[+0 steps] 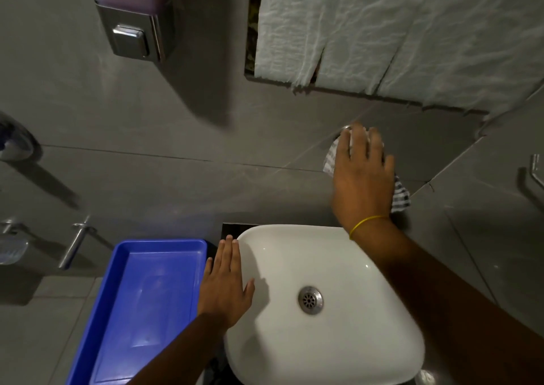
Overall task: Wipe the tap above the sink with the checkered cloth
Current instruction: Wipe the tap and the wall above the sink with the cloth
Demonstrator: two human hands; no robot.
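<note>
My right hand (361, 172) is pressed over the checkered cloth (399, 197) against the grey wall above the white sink (338, 267). The cloth wraps the tap, and only a chrome edge of the tap (346, 127) shows past my fingertips. Cloth corners stick out left and lower right of the hand. My left hand (225, 284) lies flat with fingers together on the sink's left rim, holding nothing. The sink's chrome drain (310, 300) is visible in the basin.
A blue plastic tray (123, 267) sits left of the sink. A soap dispenser (132, 31) hangs on the wall at upper left. White paper covers the mirror (382, 31). Metal fittings (76, 242) stand at far left, a rail (535, 172) at far right.
</note>
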